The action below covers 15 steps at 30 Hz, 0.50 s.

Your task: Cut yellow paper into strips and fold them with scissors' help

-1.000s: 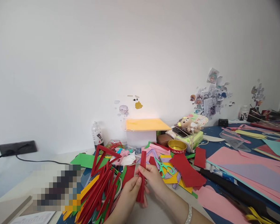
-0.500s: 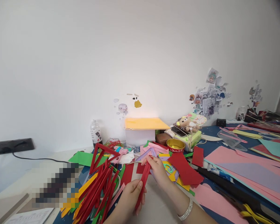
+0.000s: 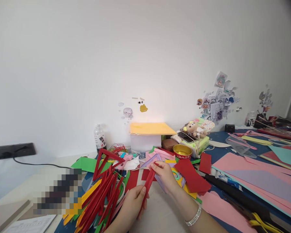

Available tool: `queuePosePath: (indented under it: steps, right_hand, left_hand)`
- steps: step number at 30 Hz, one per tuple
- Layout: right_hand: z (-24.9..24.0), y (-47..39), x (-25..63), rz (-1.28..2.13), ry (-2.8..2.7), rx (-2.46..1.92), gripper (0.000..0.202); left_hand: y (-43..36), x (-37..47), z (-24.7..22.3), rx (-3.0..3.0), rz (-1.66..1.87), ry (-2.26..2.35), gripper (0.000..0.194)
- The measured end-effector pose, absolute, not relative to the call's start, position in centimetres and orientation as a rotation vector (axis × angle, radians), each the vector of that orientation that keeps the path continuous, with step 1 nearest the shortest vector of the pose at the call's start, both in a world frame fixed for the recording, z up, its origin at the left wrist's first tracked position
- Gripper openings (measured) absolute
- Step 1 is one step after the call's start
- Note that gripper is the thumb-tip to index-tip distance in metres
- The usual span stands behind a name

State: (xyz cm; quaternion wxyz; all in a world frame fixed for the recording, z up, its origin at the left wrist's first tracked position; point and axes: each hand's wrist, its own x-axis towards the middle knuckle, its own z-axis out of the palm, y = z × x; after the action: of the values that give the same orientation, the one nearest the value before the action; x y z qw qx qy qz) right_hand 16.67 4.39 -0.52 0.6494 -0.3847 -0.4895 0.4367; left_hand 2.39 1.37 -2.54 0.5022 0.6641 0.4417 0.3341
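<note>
A long folded strip of red paper (image 3: 149,181) slants between my hands over the pale work surface. My left hand (image 3: 135,199) grips its lower part, thumb on top and fingers underneath. At the upper end, my right hand (image 3: 163,173) pinches the strip between thumb and fingers; a bracelet circles that wrist. Beside my left hand lies a heap of folded red paper strips (image 3: 97,200), mixed with yellow and green ones. Red paper pieces (image 3: 192,178) lie just right of my right hand.
Behind the hands stand a gold-coloured tin (image 3: 182,150), a white box with orange sheets (image 3: 151,128) and a water bottle (image 3: 100,138). To the right are pink sheets (image 3: 235,163) and a dark long-bladed tool with yellow ribbon (image 3: 259,221). A power socket (image 3: 14,150) is at left.
Both hands keep hold of the red strip. My left hand has shifted slightly left, and my right hand slightly to the right. The things around them have stayed in place.
</note>
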Motion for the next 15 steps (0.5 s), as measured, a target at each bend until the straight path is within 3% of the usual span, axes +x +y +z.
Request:
queuePosePath:
  steps: [9, 15]
  right_hand:
    - [0.3, 2.9, 15.8, 0.866, -1.112, -0.857, 0.031]
    - [0.9, 2.2, 15.0, 1.044, -1.225, -0.821, 0.035]
  left_hand:
    - [1.2, 2.7, -2.2, 1.52, 0.817, 0.979, 0.051]
    - [1.7, 2.4, -1.8, 1.532, 0.947, 0.914, 0.051]
